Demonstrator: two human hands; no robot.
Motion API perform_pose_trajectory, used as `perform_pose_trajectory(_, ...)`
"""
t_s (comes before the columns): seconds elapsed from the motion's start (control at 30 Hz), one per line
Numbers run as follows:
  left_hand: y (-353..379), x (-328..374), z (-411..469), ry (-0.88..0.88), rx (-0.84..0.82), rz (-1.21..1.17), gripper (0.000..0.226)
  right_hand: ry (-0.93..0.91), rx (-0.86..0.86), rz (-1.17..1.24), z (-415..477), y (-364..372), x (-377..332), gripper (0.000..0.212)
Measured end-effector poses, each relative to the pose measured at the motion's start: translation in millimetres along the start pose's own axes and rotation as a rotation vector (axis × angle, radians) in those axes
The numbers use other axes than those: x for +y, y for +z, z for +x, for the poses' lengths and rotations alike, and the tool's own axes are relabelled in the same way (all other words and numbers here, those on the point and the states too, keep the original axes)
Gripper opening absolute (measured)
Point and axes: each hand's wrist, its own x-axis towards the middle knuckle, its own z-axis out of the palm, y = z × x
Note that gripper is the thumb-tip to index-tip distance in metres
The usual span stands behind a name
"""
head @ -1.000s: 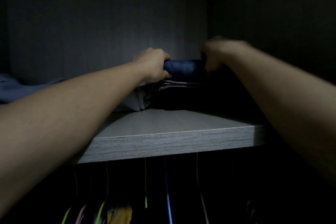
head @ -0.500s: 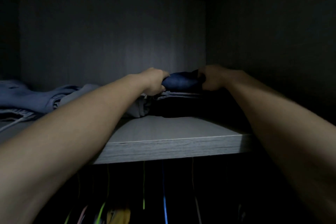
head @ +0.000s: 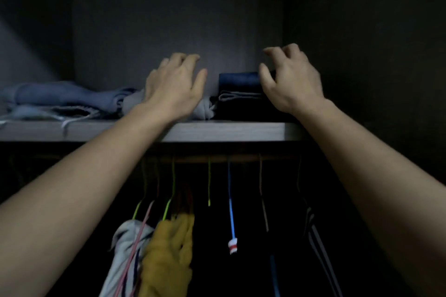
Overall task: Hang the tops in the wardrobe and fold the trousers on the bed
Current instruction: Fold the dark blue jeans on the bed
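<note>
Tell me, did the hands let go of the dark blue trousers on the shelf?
Yes. Both the left hand and the right hand were gripping the folded blue trousers; now they are open and lifted off it, while it stays on the pile on the shelf.

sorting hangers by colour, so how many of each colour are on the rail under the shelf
yellow-green hangers: 3
pink hangers: 2
blue hanger: 1
total: 6 that can be made out; there may be another at the far right, but it is too dark to tell

Two hands (head: 173,87), one shelf (head: 229,131), one yellow top (head: 169,253).
</note>
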Motion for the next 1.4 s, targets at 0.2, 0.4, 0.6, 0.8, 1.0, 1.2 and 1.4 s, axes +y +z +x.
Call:
perform_pose_trajectory(0.2, -30.5, 3.7, -59.3, -0.038, 0.149, -0.007, 0.053, 0.049, 0.006, 0.170, -29.3, -10.4, -26.4, 0.052)
perform_pose_trajectory(0.4, -48.2, 4.4, -125.5, 0.018, 0.141, 0.090, 0.056, -0.011, 0.152, 0.102, -101.0, -27.7, -56.4, 0.058)
perform_pose_trajectory(0.6, -65.1, 2.4, -217.6, 0.056, 0.066, -0.016, 0.062, 0.017, 0.025, -0.131, -222.6, -43.1, -79.7, 0.064)
perform_pose_trajectory(0.8, -57.1, 58.8, -298.6, 0.161, 0.004, -0.268, 0.065, 0.021, -0.150, -0.398, -347.1, -115.4, -66.7, 0.066)
perform_pose_trajectory(1.0, -85.2, 228.3, -352.5, 0.300, -0.062, -0.630, 0.069, 0.213, -0.295, -0.742, -468.7, -287.6, 12.7, 0.067)
perform_pose_trajectory(1.2, -159.2, 425.5, -429.5, 0.507, -0.195, -0.880, 0.069, 0.551, -0.363, -1.029, -603.9, -507.8, 52.8, 0.071)
perform_pose_trajectory(1.4, -281.0, 634.5, -515.2, 0.667, -0.344, -1.078, 0.070, 0.813, -0.438, -1.229, -741.1, -723.0, 60.6, 0.072)
